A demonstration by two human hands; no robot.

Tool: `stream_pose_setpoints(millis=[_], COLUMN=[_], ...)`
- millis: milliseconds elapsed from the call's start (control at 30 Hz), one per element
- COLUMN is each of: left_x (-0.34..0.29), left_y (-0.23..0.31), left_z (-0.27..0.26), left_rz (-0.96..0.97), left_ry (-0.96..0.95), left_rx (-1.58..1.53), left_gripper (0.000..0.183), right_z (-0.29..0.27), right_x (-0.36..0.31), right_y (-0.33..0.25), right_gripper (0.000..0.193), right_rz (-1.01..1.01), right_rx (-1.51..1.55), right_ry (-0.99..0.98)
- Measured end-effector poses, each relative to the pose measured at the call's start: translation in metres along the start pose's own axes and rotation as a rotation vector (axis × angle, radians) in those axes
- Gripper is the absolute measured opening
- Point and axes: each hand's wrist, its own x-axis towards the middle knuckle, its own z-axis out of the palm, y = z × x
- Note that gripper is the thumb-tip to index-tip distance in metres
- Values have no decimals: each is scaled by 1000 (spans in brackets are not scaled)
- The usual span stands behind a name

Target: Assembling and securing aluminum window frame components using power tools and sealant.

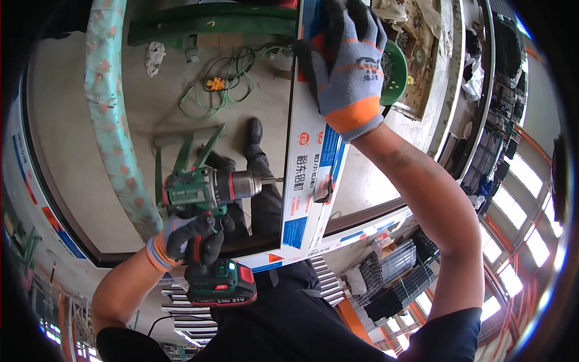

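My left hand (194, 239), in a grey and black glove with an orange cuff, is closed round the handle of a green cordless drill (196, 188). The drill lies pointing right, with its battery pack (221, 283) below the hand. Its bit (274, 180) reaches the left edge of a film-wrapped metal bar (301, 163); whether it touches cannot be made out. Higher up, my gloved right hand (353, 75) lies on the same bar, fingers stretched forward and thumb out at its left edge. Its fingertips are near the top of the picture.
A dark frame (114, 258) runs round below the bar. On the left stands a padded, wrapped beam (107, 102). A green cable (208, 99) with an orange connector (215, 84) lies on the floor. Beyond my right hand is a green bowl (395, 75) of small pieces.
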Motion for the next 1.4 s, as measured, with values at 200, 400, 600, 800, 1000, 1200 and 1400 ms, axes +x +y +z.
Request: stream_pose_setpoints(millis=[200, 400, 600, 800, 1000, 1200, 1400], left_x=[1, 0, 11, 16, 18, 23, 30], left_y=[8, 2, 4, 16, 18, 9, 3], left_z=[-9, -11, -16, -8, 3, 3, -5], left_rz=[-92, -91, -131, -105, -90, -167, -144], left_ry=[14, 29, -33, -50, 3, -24, -37], left_rx=[-40, -111, -5, 80, 25, -99, -25], left_gripper=[42, 43, 45, 43, 37, 39, 40], right_z=[5, 6, 5, 1, 0, 1, 14], right_x=[2, 3, 0, 8, 10, 6, -6], right_y=[-2, -1, 3, 8, 9, 10, 12], right_gripper=[68, 68, 69, 72, 72, 71, 70], right_rz=[-17, -21, 13, 14, 2, 2, 50], right_rx=[25, 14, -48, 58, 52, 68, 6], right_ry=[38, 25, -22, 5, 8, 7, -6])
